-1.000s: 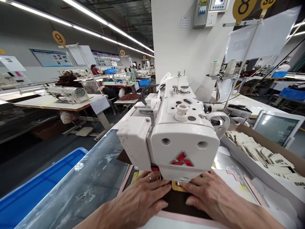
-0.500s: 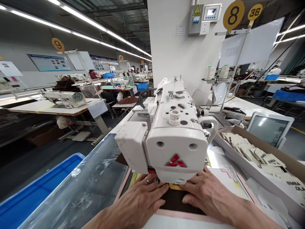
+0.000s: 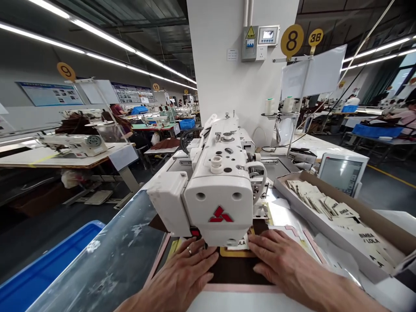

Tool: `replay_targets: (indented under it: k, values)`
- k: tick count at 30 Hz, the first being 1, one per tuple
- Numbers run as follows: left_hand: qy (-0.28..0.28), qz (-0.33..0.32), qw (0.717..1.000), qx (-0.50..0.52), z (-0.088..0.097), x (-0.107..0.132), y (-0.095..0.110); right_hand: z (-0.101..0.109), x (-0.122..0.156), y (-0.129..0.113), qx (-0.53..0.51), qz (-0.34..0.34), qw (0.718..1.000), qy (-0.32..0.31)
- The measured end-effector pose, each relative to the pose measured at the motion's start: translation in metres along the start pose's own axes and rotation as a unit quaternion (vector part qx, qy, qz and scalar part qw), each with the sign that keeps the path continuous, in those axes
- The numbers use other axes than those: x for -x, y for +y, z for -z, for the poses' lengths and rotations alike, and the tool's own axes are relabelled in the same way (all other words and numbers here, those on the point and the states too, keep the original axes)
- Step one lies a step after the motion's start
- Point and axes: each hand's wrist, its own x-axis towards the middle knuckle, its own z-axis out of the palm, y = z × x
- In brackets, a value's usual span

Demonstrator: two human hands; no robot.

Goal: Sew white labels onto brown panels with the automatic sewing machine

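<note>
My left hand [image 3: 180, 277], with a ring on one finger, lies flat on the near left of a dark brown leather panel [image 3: 238, 271]. My right hand [image 3: 286, 264] lies flat on its right side. The panel sits in a pink-edged template [image 3: 242, 287] below the head of a white Mitsubishi industrial sewing machine [image 3: 217, 203]. Between my fingertips, a white printed label [image 3: 240, 242] on a yellow patch [image 3: 227, 252] shows the letters "LOLA". The machine head hides the needle and the far part of the panel.
A cardboard tray [image 3: 383, 227] of several stacked printed labels [image 3: 325, 206] stands to the right. A touchscreen monitor [image 3: 342, 175] is behind it. A transparent sheet [image 3: 97, 255] and a blue crate [image 3: 42, 268] are at left. Other sewing stations and co-workers stand farther away.
The view has swung, shifting the machine left and lower in the picture. The white label now shows between my hands, which remain flat on the leather.
</note>
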Motion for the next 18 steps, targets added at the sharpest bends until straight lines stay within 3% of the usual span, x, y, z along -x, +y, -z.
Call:
replay_targets:
  k: [5,8,13,18]
  values:
    - [0.027,-0.011,0.996,-0.089,0.010,0.037,-0.004,-0.010,0.004,-0.017,0.010,0.050,0.999,0.014]
    - [0.049,-0.023,0.992,-0.111,0.019,0.044,-0.002,-0.015,-0.004,-0.027,0.008,0.077,0.997,0.007]
    - [0.011,-0.040,0.999,-0.033,0.018,0.006,0.010,-0.030,-0.019,-0.033,-0.002,0.082,0.997,-0.005]
    - [-0.042,-0.025,0.998,0.038,0.016,-0.034,0.019,-0.045,-0.020,-0.037,0.006,0.069,0.996,0.051]
